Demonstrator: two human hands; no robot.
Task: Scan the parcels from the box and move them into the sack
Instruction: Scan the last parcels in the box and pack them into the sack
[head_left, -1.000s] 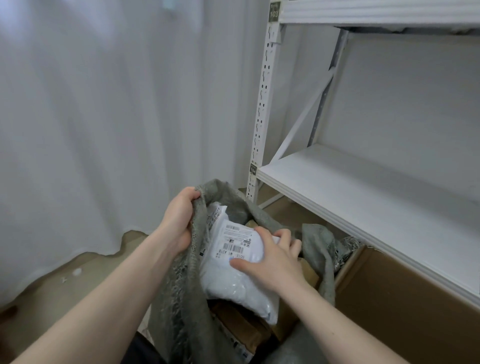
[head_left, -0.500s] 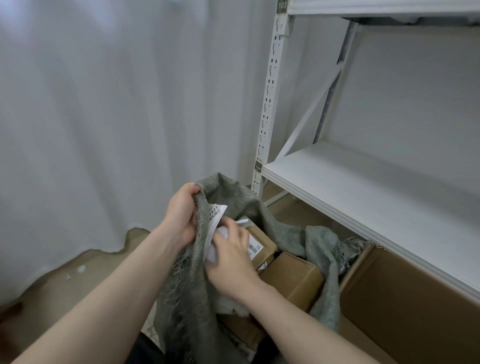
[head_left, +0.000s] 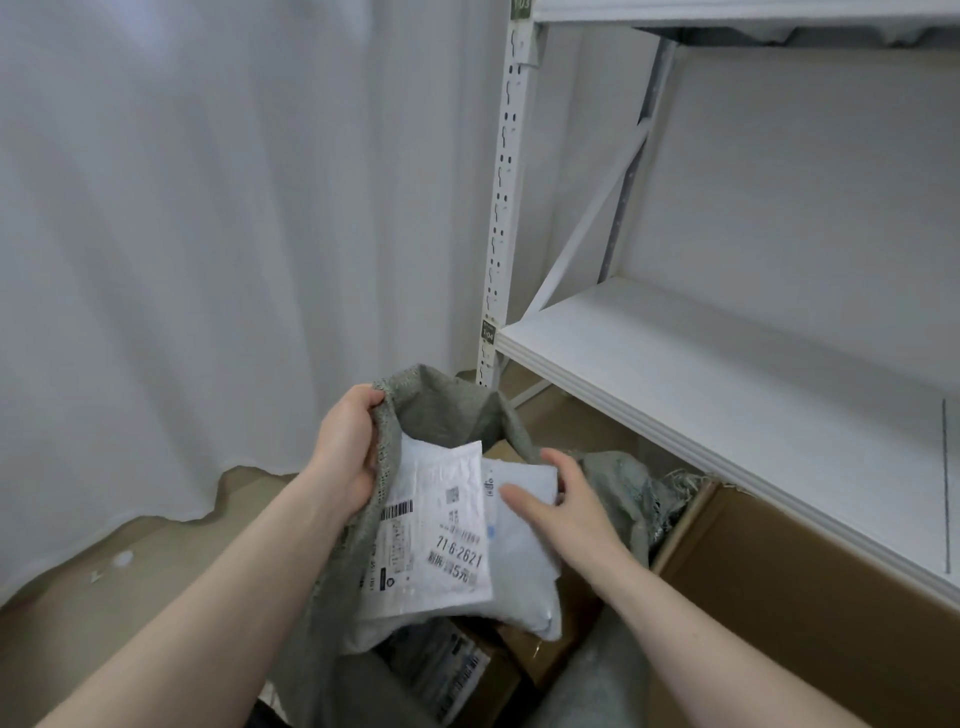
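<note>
A grey-green woven sack (head_left: 447, 410) stands open on the floor in front of me. My left hand (head_left: 348, 449) grips its near left rim and holds the mouth up. Two white poly-bag parcels lie in the sack's mouth: one with a large printed label (head_left: 436, 530) faces up on the left, and a second plain white one (head_left: 524, 561) lies beside and partly beneath it. My right hand (head_left: 566, 506) rests on the second parcel with its fingers spread and relaxed. Brown cardboard parcels (head_left: 530, 654) show deeper inside the sack.
A large brown cardboard box (head_left: 810, 597) stands to the right, under a white metal shelf (head_left: 727, 374). The shelf's upright post (head_left: 506, 208) rises just behind the sack. A white curtain (head_left: 208, 234) hangs at the left over a beige floor (head_left: 104, 577).
My right hand has pushed the white parcel down into the sack and then drawn back with loosened fingers. A labelled white bag now lies face up in the mouth. My left hand keeps its hold.
</note>
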